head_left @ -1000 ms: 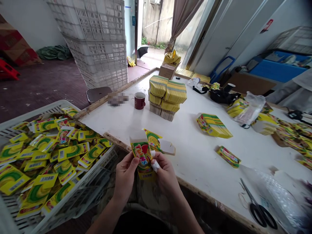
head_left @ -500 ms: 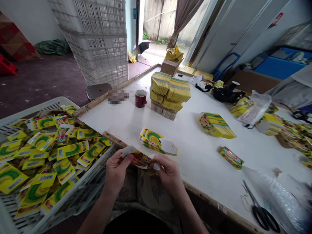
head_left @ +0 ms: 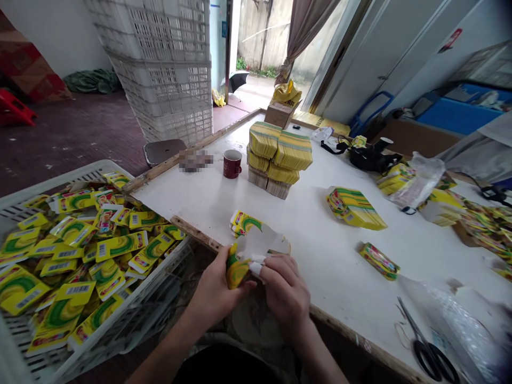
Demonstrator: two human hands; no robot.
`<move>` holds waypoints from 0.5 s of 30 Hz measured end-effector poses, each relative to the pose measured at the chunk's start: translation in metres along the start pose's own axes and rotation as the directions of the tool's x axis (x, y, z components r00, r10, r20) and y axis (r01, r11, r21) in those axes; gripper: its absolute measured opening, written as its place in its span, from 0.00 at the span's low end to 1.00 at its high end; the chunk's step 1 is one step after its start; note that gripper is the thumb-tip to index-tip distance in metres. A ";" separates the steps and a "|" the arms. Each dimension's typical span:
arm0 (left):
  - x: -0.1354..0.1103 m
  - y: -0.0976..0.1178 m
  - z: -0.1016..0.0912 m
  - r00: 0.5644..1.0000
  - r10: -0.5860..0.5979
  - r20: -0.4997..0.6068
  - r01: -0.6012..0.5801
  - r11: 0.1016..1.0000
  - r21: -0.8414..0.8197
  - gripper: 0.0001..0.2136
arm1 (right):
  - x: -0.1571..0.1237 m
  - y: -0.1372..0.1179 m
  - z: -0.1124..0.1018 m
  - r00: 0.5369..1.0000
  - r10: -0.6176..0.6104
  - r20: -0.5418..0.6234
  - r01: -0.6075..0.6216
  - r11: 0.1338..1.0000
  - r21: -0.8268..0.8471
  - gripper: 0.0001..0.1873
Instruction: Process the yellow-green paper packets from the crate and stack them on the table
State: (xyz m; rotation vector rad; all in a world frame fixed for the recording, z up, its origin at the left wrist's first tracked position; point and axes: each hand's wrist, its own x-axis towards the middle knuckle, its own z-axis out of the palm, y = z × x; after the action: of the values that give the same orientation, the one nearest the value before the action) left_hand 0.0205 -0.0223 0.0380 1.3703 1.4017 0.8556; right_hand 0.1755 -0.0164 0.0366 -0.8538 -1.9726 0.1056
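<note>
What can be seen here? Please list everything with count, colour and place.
table: 1, white, centre
held carton: 1, yellow, lower centre
near cartons: several, yellow, beyond held carton
tall stack: 1, yellow, on table
short stack: 1, yellow, right of tall stack
lone carton: 1, yellow, nearer than short stack
far pile: uncountable, yellow, table's right
crate: 1, white, left
loose cartons: many, yellow, in crate
mug: 1, maroon, left of tall stack
scissors: 1, black, lower right
stacked crates: several, white, back left
chair: 1, brown, left of table
box: 1, brown, table's far end
bag: 1, yellow, on box
umbrella: 1, black, background
curtain: 1, brown, background
left hand: 1, bare, holding held carton
right hand: 1, white fingertip wraps, at held carton
</note>
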 end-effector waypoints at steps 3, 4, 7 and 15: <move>-0.002 -0.006 0.010 0.983 -0.036 -0.179 0.034 0.999 -0.015 0.31 | -0.031 -0.015 0.026 0.960 0.249 -0.129 -0.234 0.965 0.121 0.27; -0.003 -0.009 0.009 0.980 -0.039 -0.198 0.040 0.999 0.000 0.31 | -0.038 -0.020 0.032 0.940 0.327 -0.102 -0.299 0.929 0.218 0.28; -0.004 -0.020 0.004 0.980 0.035 -0.194 0.000 0.984 0.178 0.33 | -0.041 -0.024 0.034 0.832 0.555 0.002 -0.474 0.709 0.523 0.21; -0.014 -0.031 0.006 0.880 0.475 0.004 -0.428 0.789 0.442 0.36 | -0.003 0.014 -0.001 0.510 0.741 0.437 -0.758 0.145 0.636 0.17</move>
State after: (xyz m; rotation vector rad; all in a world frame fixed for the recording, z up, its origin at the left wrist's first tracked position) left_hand 0.0152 -0.0403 0.0096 2.0931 1.4175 0.9693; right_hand 0.1842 -0.0078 0.0289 -1.1242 -1.0341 1.5019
